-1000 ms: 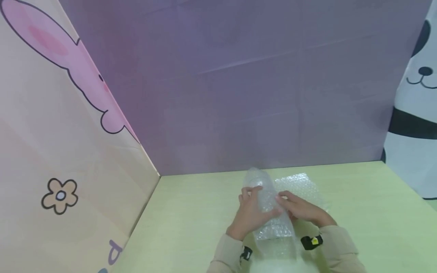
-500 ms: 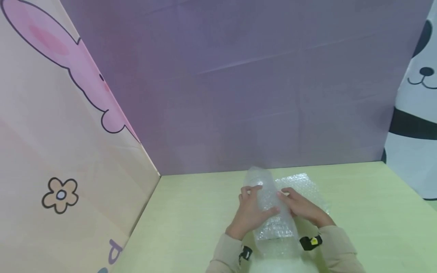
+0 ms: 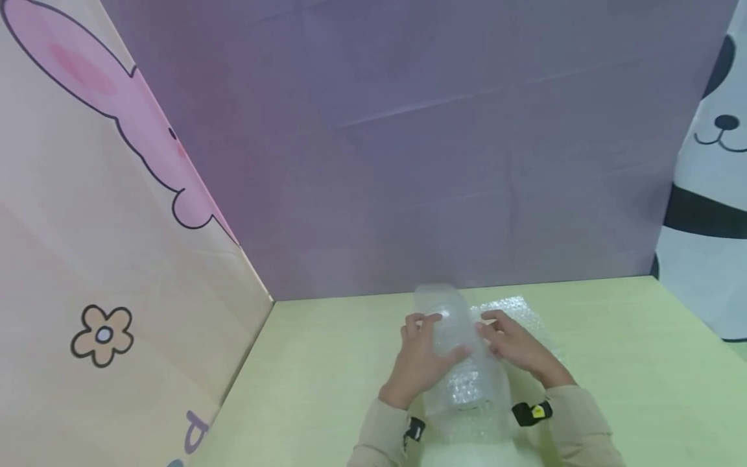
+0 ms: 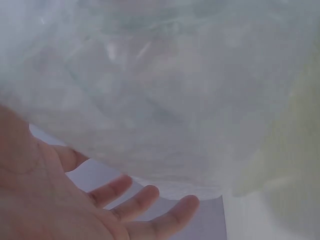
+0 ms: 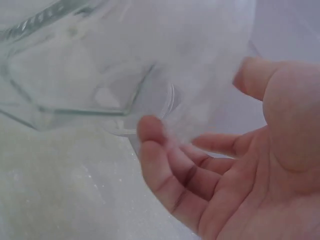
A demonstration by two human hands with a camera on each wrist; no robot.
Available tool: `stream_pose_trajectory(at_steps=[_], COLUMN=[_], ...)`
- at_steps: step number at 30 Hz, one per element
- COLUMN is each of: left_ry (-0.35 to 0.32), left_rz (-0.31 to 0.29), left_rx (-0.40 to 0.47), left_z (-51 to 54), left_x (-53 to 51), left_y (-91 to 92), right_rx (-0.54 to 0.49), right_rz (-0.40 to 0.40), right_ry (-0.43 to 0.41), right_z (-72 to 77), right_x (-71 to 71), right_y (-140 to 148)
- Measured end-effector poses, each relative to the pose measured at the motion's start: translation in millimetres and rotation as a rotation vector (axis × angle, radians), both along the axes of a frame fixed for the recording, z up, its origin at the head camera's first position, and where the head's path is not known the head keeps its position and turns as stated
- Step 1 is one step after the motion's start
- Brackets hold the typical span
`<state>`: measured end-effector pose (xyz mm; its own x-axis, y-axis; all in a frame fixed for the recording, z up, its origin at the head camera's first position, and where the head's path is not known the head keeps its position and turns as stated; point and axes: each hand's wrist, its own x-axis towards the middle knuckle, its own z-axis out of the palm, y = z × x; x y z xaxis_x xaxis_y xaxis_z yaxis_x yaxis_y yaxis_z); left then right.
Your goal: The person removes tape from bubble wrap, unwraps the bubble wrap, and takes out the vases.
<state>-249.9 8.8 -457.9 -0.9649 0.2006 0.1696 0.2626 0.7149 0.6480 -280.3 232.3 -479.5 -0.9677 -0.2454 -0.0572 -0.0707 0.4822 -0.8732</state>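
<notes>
A bundle of clear bubble wrap (image 3: pixel 463 383) lies lengthwise on the table, loosely rolled. Inside it, in the right wrist view, shows a clear, glass-like object (image 5: pixel 82 111) with greenish angular edges; its full shape is hidden. My left hand (image 3: pixel 417 363) holds the bundle from the left, thumb across the top and fingers along the far left side. In the left wrist view the fingers of my left hand (image 4: pixel 125 210) curve beside the cloudy wrap (image 4: pixel 165 110). On the bundle's right side, my right hand (image 3: pixel 516 347) holds the wrap's edge between thumb and bent fingers.
Another flat part or piece of bubble wrap (image 3: pixel 519 311) lies behind my right hand on the pale green table (image 3: pixel 315 389). A purple-grey backdrop (image 3: pixel 379 162) rises behind, with a rabbit-printed panel (image 3: pixel 117 227) at left and a panda-printed one (image 3: pixel 706 272) at right.
My left hand has shifted slightly left, and the fingers of my right hand have risen a little. The wrap looks wider and looser between them.
</notes>
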Motion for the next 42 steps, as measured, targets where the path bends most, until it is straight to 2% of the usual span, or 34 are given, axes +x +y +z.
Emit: stream_pose_trajectory(at_steps=[6,15,22,30,42], left_ry=[-0.002,0.007,0.004,0.027,0.033], left_rz=[0.002,-0.023,-0.029,-0.046,-0.105], left_rx=[-0.03,-0.027,-0.028,-0.071,-0.184], left_z=[2.6,9.9,11.7,13.2,32.7], left_x=[0.5,3.0,3.3,2.4,13.9], left_y=[-4.5,-11.7,-15.9,-20.6,-24.7], right_rx=[-0.054,-0.159,-0.119,-0.103,-0.093], right_rz=[0.002,0.092,0.087,0.068,0.039], right_ry=[0.05,0.098,0.035,0.036,0.07], right_z=[3.6,4.9,10.7,13.6,15.0], right_x=[1.8,0.8,2.4,1.2,1.6], right_y=[-2,2,2,1,-2])
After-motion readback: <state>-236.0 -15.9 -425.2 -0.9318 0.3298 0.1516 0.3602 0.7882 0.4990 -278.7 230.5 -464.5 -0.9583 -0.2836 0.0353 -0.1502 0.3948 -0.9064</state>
